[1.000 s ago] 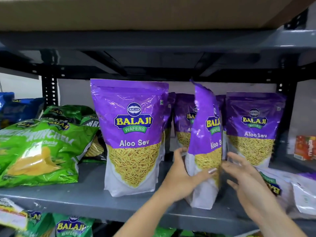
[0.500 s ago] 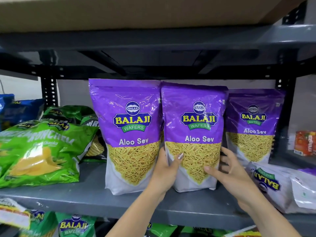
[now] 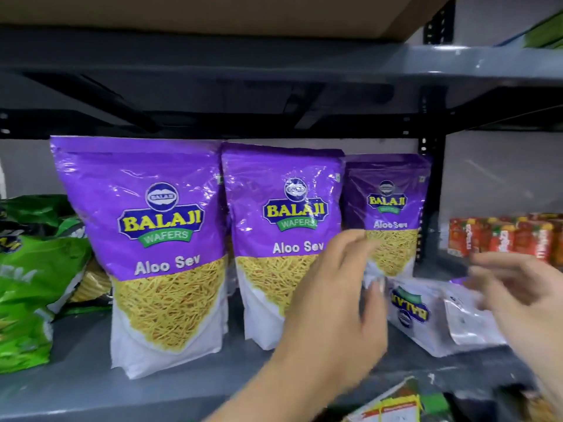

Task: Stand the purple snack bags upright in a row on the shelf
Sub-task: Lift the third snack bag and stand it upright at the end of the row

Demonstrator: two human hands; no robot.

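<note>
Three purple Aloo Sev bags stand upright on the grey shelf [image 3: 91,391]: a left bag [image 3: 152,245], a middle bag [image 3: 280,233] and a right bag [image 3: 393,214] set further back. Another purple bag [image 3: 438,318] lies flat on its back at the right, white underside up. My left hand [image 3: 338,303] hovers with fingers apart in front of the middle bag's lower right corner, holding nothing. My right hand [image 3: 524,296], blurred and with fingers spread, hangs above the lying bag, and I cannot tell whether it touches it.
Green snack bags [image 3: 27,284] lie piled at the left of the shelf. Red cartons [image 3: 505,239] stand at the far right behind a black upright post [image 3: 431,190]. Another shelf board [image 3: 213,56] runs close above the bags. More packets [image 3: 393,403] show below the shelf edge.
Both hands have let go of the middle bag, which now stands upright facing front. They have shifted right toward the lying bag, and the view has panned right.
</note>
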